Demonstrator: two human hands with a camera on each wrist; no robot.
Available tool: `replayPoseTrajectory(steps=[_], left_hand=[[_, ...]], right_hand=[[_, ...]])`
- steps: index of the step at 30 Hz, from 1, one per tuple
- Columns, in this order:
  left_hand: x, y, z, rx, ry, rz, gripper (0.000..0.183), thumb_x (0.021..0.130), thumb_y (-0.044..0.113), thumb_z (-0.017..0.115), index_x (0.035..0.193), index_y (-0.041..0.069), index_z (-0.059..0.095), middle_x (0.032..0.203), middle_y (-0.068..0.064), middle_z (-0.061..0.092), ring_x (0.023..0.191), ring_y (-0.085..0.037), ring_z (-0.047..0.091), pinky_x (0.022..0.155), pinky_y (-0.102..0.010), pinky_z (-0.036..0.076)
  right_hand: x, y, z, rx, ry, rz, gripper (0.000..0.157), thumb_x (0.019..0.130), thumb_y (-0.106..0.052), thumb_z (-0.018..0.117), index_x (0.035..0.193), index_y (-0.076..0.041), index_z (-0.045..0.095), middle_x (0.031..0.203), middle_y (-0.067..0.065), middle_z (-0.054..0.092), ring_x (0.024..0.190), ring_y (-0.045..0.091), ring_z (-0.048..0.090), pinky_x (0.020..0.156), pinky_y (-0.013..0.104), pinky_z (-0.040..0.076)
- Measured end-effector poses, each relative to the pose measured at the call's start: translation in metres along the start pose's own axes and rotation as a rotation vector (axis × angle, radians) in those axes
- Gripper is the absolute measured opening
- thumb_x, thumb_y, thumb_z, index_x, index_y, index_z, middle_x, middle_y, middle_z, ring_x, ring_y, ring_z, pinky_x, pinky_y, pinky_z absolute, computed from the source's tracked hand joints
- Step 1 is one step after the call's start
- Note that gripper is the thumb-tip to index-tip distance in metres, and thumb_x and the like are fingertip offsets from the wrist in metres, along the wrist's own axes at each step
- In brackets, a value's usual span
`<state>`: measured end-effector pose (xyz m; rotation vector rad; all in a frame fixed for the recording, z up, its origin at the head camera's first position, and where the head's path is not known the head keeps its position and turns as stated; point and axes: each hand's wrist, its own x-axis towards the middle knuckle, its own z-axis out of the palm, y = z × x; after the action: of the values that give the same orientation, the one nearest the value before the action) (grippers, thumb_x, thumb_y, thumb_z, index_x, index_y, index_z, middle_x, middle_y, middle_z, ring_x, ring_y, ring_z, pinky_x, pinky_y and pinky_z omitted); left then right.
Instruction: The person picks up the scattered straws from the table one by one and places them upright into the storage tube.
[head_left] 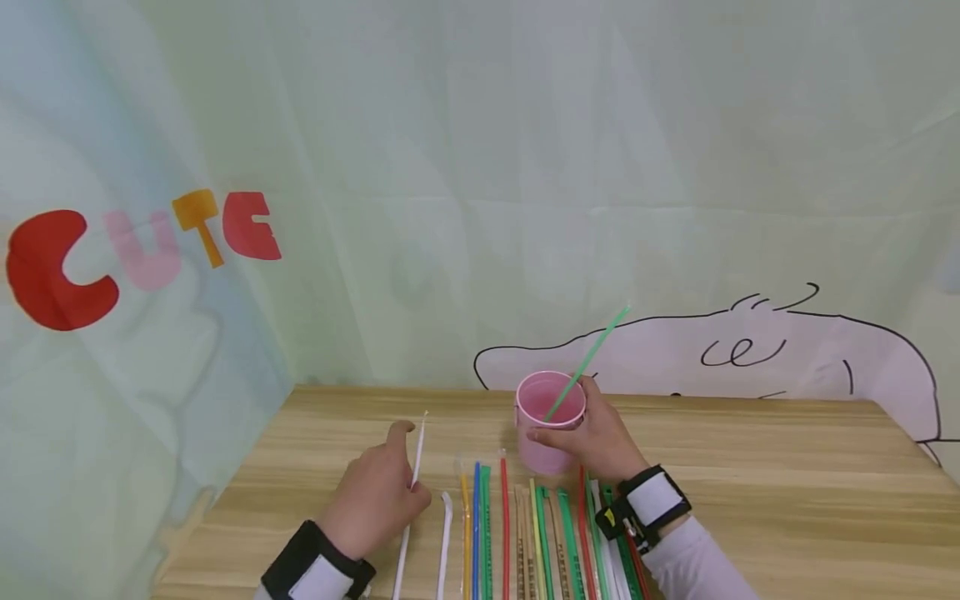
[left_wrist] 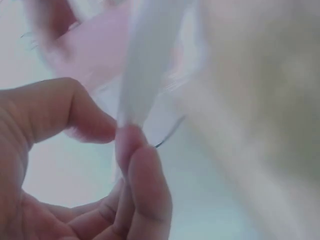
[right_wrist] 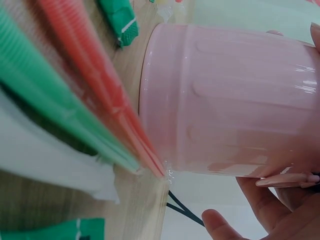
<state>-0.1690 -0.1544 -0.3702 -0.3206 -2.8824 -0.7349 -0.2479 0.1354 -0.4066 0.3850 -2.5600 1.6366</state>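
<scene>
Black wristbands (head_left: 296, 552) with white patches (head_left: 660, 500) adjoin pale sleeves (head_left: 697, 558).

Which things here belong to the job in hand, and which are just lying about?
Likely the job: pink bucket, gripped by the right hand; green straw leaning inside it; white straw, held by the left hand; other straws in a row.

Likely just surroundings: wooden table; printed backdrop; wrist straps.

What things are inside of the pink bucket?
One green straw leans in the pink bucket, whose near side hides the straw's lower end and the bottom.
</scene>
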Motion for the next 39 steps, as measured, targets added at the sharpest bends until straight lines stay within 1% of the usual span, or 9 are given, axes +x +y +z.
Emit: replayPoseTrajectory(steps=[3, 6, 11, 15, 20, 26, 32, 35, 39], left_hand=[[0.006, 0.011, -0.019, 0.015, 0.099, 0.065, 0.062, 0.069, 0.009, 0.069, 0.126, -0.007, 0.049, 0.062, 0.005, 0.052, 0.048, -0.008, 0.043, 0.045, -0.028, 0.039], [0.013, 0.025, -0.035, 0.016, 0.177, 0.116, 0.045, 0.072, 0.009, 0.069, 0.114, -0.002, 0.059, 0.066, 0.005, 0.055, 0.051, -0.007, 0.045, 0.045, -0.027, 0.039], [0.021, 0.046, -0.056, -0.065, 0.263, 0.184, 0.020, 0.076, 0.009, 0.067, 0.096, 0.006, 0.064, 0.070, 0.001, 0.056, 0.059, -0.010, 0.048, 0.048, -0.027, 0.043], [0.028, 0.058, -0.066, -0.122, 0.326, 0.252, 0.016, 0.080, 0.008, 0.065, 0.096, 0.008, 0.063, 0.073, 0.000, 0.058, 0.062, -0.008, 0.052, 0.052, -0.028, 0.049], [0.038, 0.069, -0.072, -0.183, 0.412, 0.309, 0.013, 0.087, 0.010, 0.064, 0.100, 0.009, 0.060, 0.078, 0.000, 0.061, 0.063, -0.005, 0.057, 0.055, -0.030, 0.054], [0.051, 0.078, -0.069, -0.350, 0.441, 0.358, 0.011, 0.093, 0.009, 0.061, 0.101, 0.005, 0.055, 0.088, -0.005, 0.060, 0.070, -0.004, 0.062, 0.063, -0.033, 0.059], [0.067, 0.077, -0.051, -0.540, 0.393, 0.391, 0.013, 0.097, 0.009, 0.056, 0.109, 0.004, 0.052, 0.094, -0.008, 0.058, 0.075, -0.005, 0.065, 0.062, -0.032, 0.059], [0.075, 0.074, -0.036, -0.589, 0.342, 0.366, 0.012, 0.099, 0.012, 0.054, 0.109, 0.006, 0.051, 0.096, -0.007, 0.057, 0.078, -0.005, 0.065, 0.058, -0.031, 0.057], [0.085, 0.068, -0.016, -0.601, 0.280, 0.296, 0.012, 0.099, 0.014, 0.054, 0.109, 0.008, 0.052, 0.096, -0.006, 0.058, 0.081, -0.004, 0.065, 0.056, -0.033, 0.055]], right_hand=[[0.000, 0.000, -0.001, 0.002, 0.004, 0.002, 0.086, 0.067, -0.044, 0.087, 0.132, -0.018, 0.039, 0.121, 0.005, 0.059, 0.106, 0.016, 0.054, 0.089, 0.048, 0.051], [0.000, 0.001, -0.001, -0.002, 0.005, 0.002, 0.086, 0.067, -0.044, 0.087, 0.133, -0.019, 0.039, 0.121, 0.004, 0.059, 0.106, 0.016, 0.054, 0.089, 0.048, 0.051], [0.001, 0.002, 0.000, -0.004, 0.011, 0.005, 0.085, 0.066, -0.044, 0.088, 0.132, -0.020, 0.040, 0.120, 0.002, 0.059, 0.106, 0.016, 0.054, 0.089, 0.048, 0.050], [0.001, 0.002, 0.000, 0.011, 0.008, -0.004, 0.086, 0.065, -0.042, 0.088, 0.132, -0.018, 0.040, 0.120, 0.004, 0.059, 0.106, 0.016, 0.054, 0.088, 0.049, 0.050], [0.002, 0.002, 0.000, 0.027, 0.011, -0.011, 0.085, 0.066, -0.040, 0.089, 0.132, -0.018, 0.040, 0.120, 0.002, 0.059, 0.107, 0.016, 0.054, 0.089, 0.048, 0.050], [0.003, 0.001, -0.001, 0.035, 0.010, -0.018, 0.084, 0.065, -0.038, 0.089, 0.131, -0.018, 0.041, 0.119, 0.002, 0.060, 0.107, 0.015, 0.054, 0.089, 0.048, 0.049], [0.004, 0.001, 0.000, 0.033, 0.007, 0.004, 0.083, 0.066, -0.037, 0.089, 0.131, -0.019, 0.041, 0.119, 0.000, 0.060, 0.106, 0.015, 0.054, 0.090, 0.049, 0.049], [0.004, 0.002, 0.000, 0.029, 0.014, 0.014, 0.084, 0.065, -0.038, 0.089, 0.132, -0.019, 0.041, 0.119, 0.001, 0.059, 0.106, 0.015, 0.054, 0.090, 0.049, 0.049], [0.004, 0.002, 0.000, 0.018, 0.014, 0.016, 0.087, 0.065, -0.041, 0.089, 0.133, -0.017, 0.040, 0.121, 0.003, 0.059, 0.106, 0.016, 0.054, 0.089, 0.048, 0.050]])
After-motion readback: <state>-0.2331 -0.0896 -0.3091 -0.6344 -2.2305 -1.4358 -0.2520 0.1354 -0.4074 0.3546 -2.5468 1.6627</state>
